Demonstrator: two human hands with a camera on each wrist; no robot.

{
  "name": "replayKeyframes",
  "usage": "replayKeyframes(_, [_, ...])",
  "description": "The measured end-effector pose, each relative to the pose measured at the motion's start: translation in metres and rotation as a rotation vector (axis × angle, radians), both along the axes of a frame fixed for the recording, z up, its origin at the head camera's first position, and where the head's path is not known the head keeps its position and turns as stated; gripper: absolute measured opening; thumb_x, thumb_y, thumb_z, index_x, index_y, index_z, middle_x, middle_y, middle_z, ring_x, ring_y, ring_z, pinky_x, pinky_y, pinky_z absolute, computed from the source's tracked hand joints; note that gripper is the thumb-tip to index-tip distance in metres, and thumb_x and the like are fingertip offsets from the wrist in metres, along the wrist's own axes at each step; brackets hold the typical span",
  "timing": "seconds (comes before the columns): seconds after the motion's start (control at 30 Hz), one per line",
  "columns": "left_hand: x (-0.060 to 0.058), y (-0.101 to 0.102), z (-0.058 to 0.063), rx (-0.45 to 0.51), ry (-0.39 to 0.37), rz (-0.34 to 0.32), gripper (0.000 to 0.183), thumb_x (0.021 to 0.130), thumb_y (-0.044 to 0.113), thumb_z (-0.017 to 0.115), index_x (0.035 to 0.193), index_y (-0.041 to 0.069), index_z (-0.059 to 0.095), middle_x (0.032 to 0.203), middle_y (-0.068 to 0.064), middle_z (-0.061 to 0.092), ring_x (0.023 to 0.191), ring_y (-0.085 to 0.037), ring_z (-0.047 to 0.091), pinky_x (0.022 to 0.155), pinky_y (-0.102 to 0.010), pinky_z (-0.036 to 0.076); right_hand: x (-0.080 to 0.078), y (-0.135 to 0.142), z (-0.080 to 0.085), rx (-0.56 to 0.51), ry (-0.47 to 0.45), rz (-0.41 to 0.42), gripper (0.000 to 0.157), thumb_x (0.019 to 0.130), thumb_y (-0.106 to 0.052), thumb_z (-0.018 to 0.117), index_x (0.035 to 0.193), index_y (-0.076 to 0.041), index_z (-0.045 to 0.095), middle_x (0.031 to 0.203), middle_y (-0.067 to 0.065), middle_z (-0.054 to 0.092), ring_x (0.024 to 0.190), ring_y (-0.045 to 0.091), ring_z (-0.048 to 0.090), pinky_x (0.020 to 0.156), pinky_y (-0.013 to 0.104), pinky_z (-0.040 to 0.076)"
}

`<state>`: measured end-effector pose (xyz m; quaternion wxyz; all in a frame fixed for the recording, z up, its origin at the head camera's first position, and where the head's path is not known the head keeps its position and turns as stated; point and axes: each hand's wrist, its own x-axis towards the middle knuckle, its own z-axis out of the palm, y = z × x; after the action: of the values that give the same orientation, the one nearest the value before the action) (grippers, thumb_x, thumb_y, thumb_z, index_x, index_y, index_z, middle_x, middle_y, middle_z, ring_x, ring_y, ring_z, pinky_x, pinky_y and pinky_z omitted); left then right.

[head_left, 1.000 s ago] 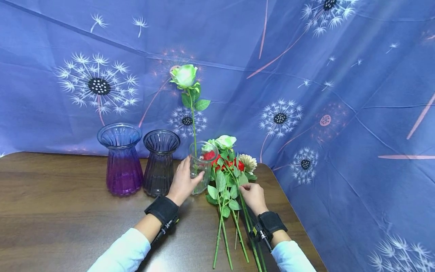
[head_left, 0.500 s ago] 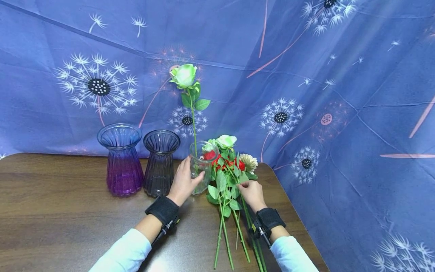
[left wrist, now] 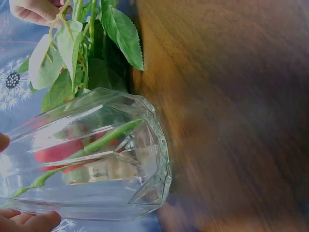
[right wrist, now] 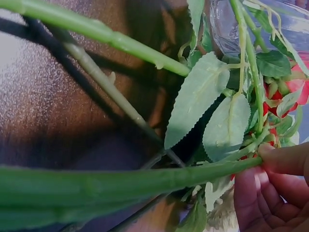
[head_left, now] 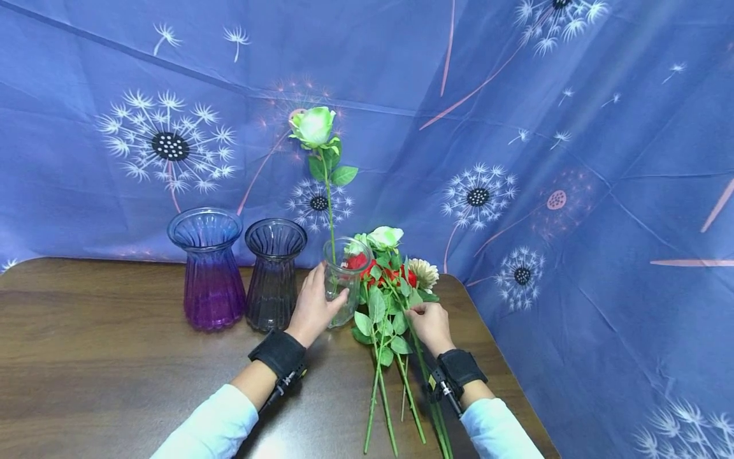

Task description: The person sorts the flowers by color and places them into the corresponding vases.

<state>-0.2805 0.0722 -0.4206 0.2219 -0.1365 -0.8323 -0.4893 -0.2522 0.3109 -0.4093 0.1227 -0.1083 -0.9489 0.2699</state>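
A clear glass vase (head_left: 343,316) stands upright with one white-green rose (head_left: 314,127) in it. My left hand (head_left: 312,309) grips the vase from its left side, thumb in front. In the left wrist view the rose's green stem (left wrist: 96,145) slants inside the glass down to the base. To the right, my right hand (head_left: 431,326) pinches a green flower stem (right wrist: 212,170) between thumb and fingers, at the pile of artificial flowers. Its bloom is hidden among the others. Leaves (right wrist: 198,99) of the pile hang close beside the fingertips.
A blue-purple glass vase (head_left: 212,287) and a dark grey one (head_left: 271,293) stand left of the clear vase. Red roses (head_left: 413,278), a white rose (head_left: 386,238) and a cream flower (head_left: 424,274) lie heaped on the wooden table (head_left: 115,370). A blue dandelion-print cloth (head_left: 390,172) hangs behind.
The head view has shifted slightly. Both hands keep almost the same places, the left on the clear vase and the right at the stem.
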Motion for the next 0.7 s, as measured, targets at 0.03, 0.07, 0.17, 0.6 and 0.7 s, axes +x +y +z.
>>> replayKeyframes(0.03, [0.0,0.0,0.0,-0.006,0.0,0.001,0.072,0.081,0.024,0.07,0.136,-0.009,0.037,0.131,-0.028,0.047,0.123,-0.04,0.045,0.103,-0.049,0.04,0.0,0.0,0.001,0.0,0.002,-0.004,0.016,0.082,-0.016,0.069,0.085,-0.002,0.074,0.083,0.013,0.072,0.081,0.028,0.065,0.069,0.036,0.05])
replayKeyframes(0.07, [-0.001,0.0,0.0,-0.009,-0.001,0.0,0.073,0.081,0.025,0.07,0.136,-0.009,0.037,0.131,-0.028,0.047,0.123,-0.04,0.046,0.103,-0.048,0.04,0.0,0.0,0.001,0.003,0.002,-0.009,0.016,0.082,-0.016,0.069,0.085,-0.001,0.074,0.083,0.013,0.072,0.081,0.028,0.065,0.069,0.037,0.05])
replayKeyframes(0.17, [-0.001,-0.001,0.0,-0.016,-0.016,-0.002,0.074,0.081,0.027,0.071,0.136,-0.008,0.036,0.132,-0.027,0.047,0.123,-0.04,0.045,0.103,-0.049,0.04,0.0,-0.001,0.002,0.004,-0.005,-0.022,0.015,0.082,-0.016,0.069,0.085,-0.002,0.074,0.084,0.013,0.072,0.083,0.028,0.064,0.07,0.037,0.049])
replayKeyframes(0.6, [-0.002,0.0,0.0,-0.021,-0.028,0.002,0.075,0.08,0.028,0.073,0.136,-0.008,0.037,0.132,-0.027,0.047,0.124,-0.04,0.045,0.104,-0.048,0.039,0.002,0.001,0.015,0.011,0.06,-0.038,0.016,0.082,-0.015,0.068,0.089,-0.001,0.074,0.085,0.014,0.072,0.085,0.029,0.066,0.075,0.039,0.05])
replayKeyframes(0.7, [-0.002,0.0,0.0,-0.024,-0.036,0.002,0.075,0.081,0.027,0.072,0.136,-0.009,0.036,0.133,-0.027,0.046,0.124,-0.04,0.045,0.104,-0.048,0.039,0.004,0.001,0.023,-0.029,0.066,-0.049,0.017,0.083,-0.016,0.068,0.09,-0.002,0.074,0.086,0.014,0.072,0.083,0.028,0.065,0.072,0.036,0.049])
